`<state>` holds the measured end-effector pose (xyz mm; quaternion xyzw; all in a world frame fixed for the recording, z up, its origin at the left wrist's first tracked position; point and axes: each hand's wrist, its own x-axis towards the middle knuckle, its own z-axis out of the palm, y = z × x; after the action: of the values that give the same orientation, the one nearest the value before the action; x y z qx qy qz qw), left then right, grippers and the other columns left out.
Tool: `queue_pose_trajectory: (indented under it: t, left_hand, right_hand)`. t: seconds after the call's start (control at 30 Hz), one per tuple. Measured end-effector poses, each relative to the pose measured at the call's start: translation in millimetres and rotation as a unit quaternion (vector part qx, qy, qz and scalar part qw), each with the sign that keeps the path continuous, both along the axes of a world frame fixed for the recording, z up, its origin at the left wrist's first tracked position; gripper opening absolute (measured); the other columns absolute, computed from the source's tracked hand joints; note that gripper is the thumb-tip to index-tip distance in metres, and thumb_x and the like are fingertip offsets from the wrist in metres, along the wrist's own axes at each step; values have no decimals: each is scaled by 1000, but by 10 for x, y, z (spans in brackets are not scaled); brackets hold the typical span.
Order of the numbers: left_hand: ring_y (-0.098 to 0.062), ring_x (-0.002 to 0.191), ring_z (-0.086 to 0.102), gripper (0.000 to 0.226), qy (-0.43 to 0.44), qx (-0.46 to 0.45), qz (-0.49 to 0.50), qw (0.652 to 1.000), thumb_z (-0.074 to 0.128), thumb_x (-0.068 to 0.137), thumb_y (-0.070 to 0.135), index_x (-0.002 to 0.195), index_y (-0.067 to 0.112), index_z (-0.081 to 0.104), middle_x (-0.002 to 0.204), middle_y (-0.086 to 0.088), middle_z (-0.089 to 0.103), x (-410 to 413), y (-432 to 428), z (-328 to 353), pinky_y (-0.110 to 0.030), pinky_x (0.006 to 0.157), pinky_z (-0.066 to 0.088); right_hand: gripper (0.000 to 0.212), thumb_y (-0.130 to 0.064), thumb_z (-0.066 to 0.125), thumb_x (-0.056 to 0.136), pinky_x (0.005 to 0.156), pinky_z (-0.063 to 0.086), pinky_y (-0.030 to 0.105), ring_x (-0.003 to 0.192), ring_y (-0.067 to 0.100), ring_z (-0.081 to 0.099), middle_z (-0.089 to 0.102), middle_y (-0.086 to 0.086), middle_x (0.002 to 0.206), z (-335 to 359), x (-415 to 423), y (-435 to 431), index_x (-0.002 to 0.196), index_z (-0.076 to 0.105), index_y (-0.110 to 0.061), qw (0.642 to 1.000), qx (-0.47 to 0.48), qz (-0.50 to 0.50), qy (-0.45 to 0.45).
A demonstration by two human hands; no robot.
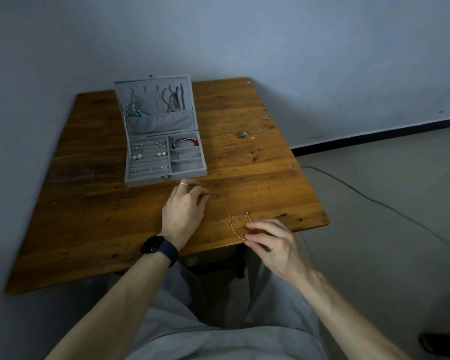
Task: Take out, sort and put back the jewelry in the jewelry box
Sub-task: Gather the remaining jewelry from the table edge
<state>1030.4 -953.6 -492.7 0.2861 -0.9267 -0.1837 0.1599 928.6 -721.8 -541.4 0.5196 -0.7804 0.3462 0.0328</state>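
Note:
A grey velvet jewelry box stands open on the wooden table. Necklaces and dangling earrings hang in its lid. Stud earrings sit in the ring rows, and a red-brown bracelet lies in the top right compartment. My right hand pinches a thin silver chain that lies in a loop near the table's front edge. My left hand rests on the table just in front of the box, fingers loosely curled, holding nothing that I can see.
The table stands in a corner against grey walls. Its right and front edges are close to my right hand. A dark cable runs across the floor on the right. A black watch is on my left wrist.

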Motion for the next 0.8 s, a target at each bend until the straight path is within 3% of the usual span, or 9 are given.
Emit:
queue_pose_trajectory:
  t: [0.17,0.37,0.5,0.8]
  left_hand:
    - [-14,108,57,17,20,0,-8,1000,64,96,33,109,25,71,118,6,58,-61,33,20,-37,75,58]
    - [-9,99,63,19,31,48,-46,997,64,96,37,112,31,72,107,10,70,-271,114,112,-34,77,59]
    - [-5,96,66,19,25,91,-64,993,64,96,37,112,32,72,107,12,72,-510,123,147,-32,79,60]
    - [-5,97,66,13,-2,178,-69,982,66,94,36,105,34,74,105,14,73,-1361,-113,287,-32,84,60]
  right_hand:
    - [12,-20,75,89,83,55,33,100,9,61,72,-7,102,62,16,4,99,78,-15,1000,4,12,-20]
    - [8,-22,74,89,81,51,11,91,-4,68,74,-22,91,478,-187,-77,96,77,-25,958,-31,-93,-268]
    - [8,-15,73,89,65,51,16,72,9,71,76,-9,84,677,-581,-237,90,77,-23,919,-57,-132,-368]
    - [7,-25,71,90,76,54,23,70,2,70,75,-16,80,865,-1630,-811,88,76,-29,920,-49,-219,-320]
